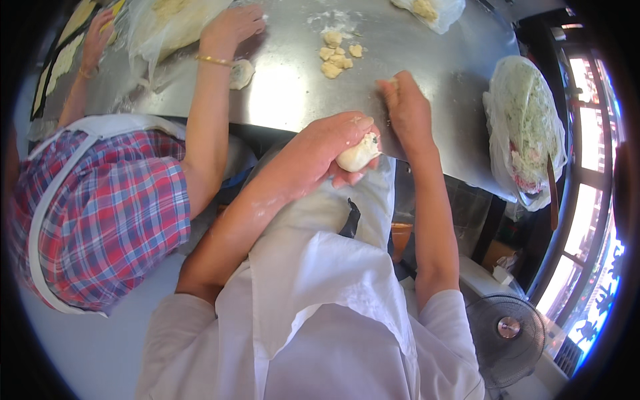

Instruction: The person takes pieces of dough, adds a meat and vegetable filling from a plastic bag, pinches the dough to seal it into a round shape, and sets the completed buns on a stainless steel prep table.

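Cupped in my left hand is a filled dough ball, held just off the table's front edge. Dark specks of filling show at its gathered end. My right hand is raised to the right of it, over the table, fingers pinched around a small bit of dough; motion blurs its outline. Beyond both hands, several loose dough pieces lie on the steel table. White flour is scattered behind them.
A plastic bag of greenish filling, with a wooden-looking stick in it, stands on the right. Bagged dough lies at the back left. On my left, a co-worker's hand reaches past a flattened dough piece. A fan stands lower right.
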{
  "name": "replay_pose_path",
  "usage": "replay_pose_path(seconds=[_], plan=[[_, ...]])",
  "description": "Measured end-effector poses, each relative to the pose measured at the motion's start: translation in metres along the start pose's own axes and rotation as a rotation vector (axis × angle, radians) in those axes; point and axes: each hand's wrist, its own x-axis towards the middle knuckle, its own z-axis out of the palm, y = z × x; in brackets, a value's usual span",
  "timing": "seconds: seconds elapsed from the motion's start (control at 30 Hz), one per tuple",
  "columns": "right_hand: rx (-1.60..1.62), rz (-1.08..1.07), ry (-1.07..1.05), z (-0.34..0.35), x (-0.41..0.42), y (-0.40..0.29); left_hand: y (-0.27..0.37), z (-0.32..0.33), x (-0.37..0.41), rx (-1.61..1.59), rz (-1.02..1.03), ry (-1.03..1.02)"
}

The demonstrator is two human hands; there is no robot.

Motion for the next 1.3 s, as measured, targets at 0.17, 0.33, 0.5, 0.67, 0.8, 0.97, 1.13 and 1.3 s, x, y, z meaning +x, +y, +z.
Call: replay_pose_path(seconds=[0.17, 0.33, 0.5, 0.67, 0.8, 0.97, 1.13, 1.3], plan=[[0.212, -0.026, 0.232, -0.018, 0.013, 0.017, -0.002, -0.013, 0.018, -0.418, 0.085, 0.041], [0.015, 0.077, 0.25, -0.018, 0.028, 0.064, -0.013, -0.012, 0.032, -0.654, 0.066, 0.035], [0.255, 0.136, 0.439, -0.018, 0.027, 0.081, -0.01, 0.005, 0.042, -0.505, 0.156, 0.146], [0.329, 0.025, 0.559, -0.02, 0.016, 0.082, -0.008, 0.013, 0.05, -0.311, 0.197, 0.148], [0.382, 0.115, 0.523, -0.02, -0.002, 0.063, -0.01, 0.01, 0.053, -0.289, 0.188, 0.112], [0.734, 0.346, 0.42, -0.03, -0.009, 0.033, -0.008, 0.007, 0.055, -0.308, 0.182, 0.119], [0.804, 0.006, 0.046, -0.031, -0.035, -0.015, -0.013, 0.009, 0.063, -0.299, 0.23, 0.078], [0.311, -0.284, 0.238, 0.002, -0.036, -0.023, -0.011, 0.025, 0.064, -0.316, 0.222, 0.145]])
